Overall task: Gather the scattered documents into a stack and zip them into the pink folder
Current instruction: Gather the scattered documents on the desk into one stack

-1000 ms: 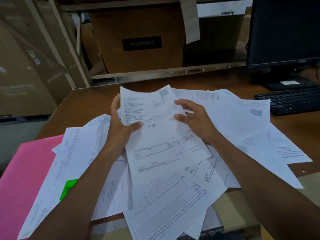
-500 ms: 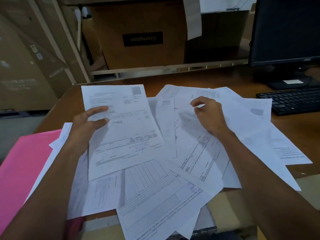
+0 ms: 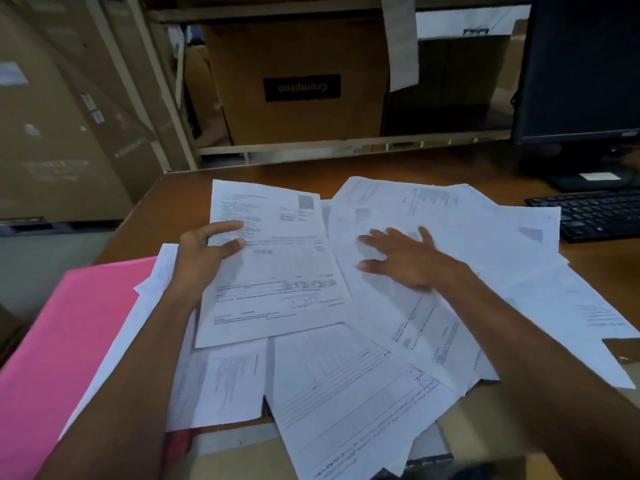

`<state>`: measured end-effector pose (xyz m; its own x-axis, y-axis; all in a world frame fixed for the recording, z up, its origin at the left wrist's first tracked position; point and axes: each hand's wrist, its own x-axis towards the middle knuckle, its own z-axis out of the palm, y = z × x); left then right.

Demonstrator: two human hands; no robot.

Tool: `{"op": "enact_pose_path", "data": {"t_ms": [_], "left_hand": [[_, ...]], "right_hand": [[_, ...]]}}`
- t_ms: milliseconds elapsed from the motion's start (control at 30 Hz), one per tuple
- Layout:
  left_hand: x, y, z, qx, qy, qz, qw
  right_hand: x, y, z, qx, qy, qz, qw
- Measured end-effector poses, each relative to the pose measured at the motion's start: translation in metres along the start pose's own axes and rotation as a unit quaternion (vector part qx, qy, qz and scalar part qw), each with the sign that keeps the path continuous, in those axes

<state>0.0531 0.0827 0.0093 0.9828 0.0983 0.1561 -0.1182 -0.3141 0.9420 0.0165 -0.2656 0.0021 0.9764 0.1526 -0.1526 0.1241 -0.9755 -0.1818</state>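
**Thin papers all over the desk, pink folder at the side**

The left hand (image 3: 204,258) grips one white printed paper sheet (image 3: 277,278) by its left edge, with the thumb on top. The right hand (image 3: 405,261) is open. Its fingers are spread flat on the loose white paper sheets (image 3: 346,393), which lie in a messy fan across the brown wooden desk (image 3: 180,202). Some of them hang over the near edge of the desk. The flat pink folder (image 3: 62,341) lies at the left. Its right side is tucked under a few papers. I cannot see its zip from here.

Paper like this is very light and bendy. One sheet slides easily over another. It likely flops if you hold just a corner, and it can crease or tear if you tug hard. A good way is probably to pinch a sheet at its edge, or to sweep many together with a flat hand. Then take the pile by both long sides and tap it straight. The folder looks thin too, so one hand may have to hold it open.

A black keyboard (image 3: 588,213) sits at the right, near the far papers, and a wide sweep could bump it. A black computer monitor (image 3: 581,64) stands behind it. A brown cardboard box (image 3: 301,81) sits on a shelf past the desk, well out of the way. The sheets on top of the folder must come off before it can open. The sheets that hang over the desk edge could slip to the floor.
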Motion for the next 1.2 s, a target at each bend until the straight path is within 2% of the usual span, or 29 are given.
{"op": "enact_pose_path", "data": {"t_ms": [67,167,233,367,500,567,667,867,967,1100,1200], "left_hand": [[-0.001,0.000,0.004,-0.015,-0.011,0.001,1.000],[-0.003,0.001,0.008,-0.035,-0.026,0.011,0.999],[-0.005,0.004,0.014,-0.030,-0.045,0.019,0.998],[-0.009,0.006,0.018,-0.043,-0.063,0.011,0.997],[-0.008,0.004,0.017,-0.025,-0.041,0.018,0.999],[-0.006,0.004,0.017,-0.021,-0.022,0.018,0.999],[-0.007,0.004,0.017,-0.012,-0.017,0.017,1.000],[-0.013,0.017,0.022,-0.066,0.001,0.025,0.998],[-0.017,0.023,0.024,-0.063,-0.019,0.036,0.997],[-0.022,0.021,0.022,-0.022,-0.047,0.029,0.998],[-0.027,0.013,0.019,-0.001,-0.044,0.026,0.999]], "right_hand": [[-0.006,0.027,-0.013,-0.011,-0.015,0.042,0.999],[-0.016,0.047,-0.026,0.007,0.010,0.122,0.992],[-0.017,0.038,-0.025,0.074,0.053,0.153,0.984],[-0.008,0.003,-0.013,0.066,0.096,0.209,0.971],[-0.004,0.003,-0.018,0.185,0.131,0.231,0.946],[-0.007,0.004,-0.020,0.158,0.118,0.248,0.948],[-0.006,0.001,-0.022,0.135,0.112,0.239,0.955],[-0.006,0.004,-0.022,0.259,0.154,0.199,0.933],[-0.006,0.009,-0.021,0.266,0.214,0.173,0.924],[-0.022,0.012,-0.022,0.300,0.350,0.082,0.883],[-0.033,0.020,-0.018,0.330,0.373,0.028,0.867]]}}
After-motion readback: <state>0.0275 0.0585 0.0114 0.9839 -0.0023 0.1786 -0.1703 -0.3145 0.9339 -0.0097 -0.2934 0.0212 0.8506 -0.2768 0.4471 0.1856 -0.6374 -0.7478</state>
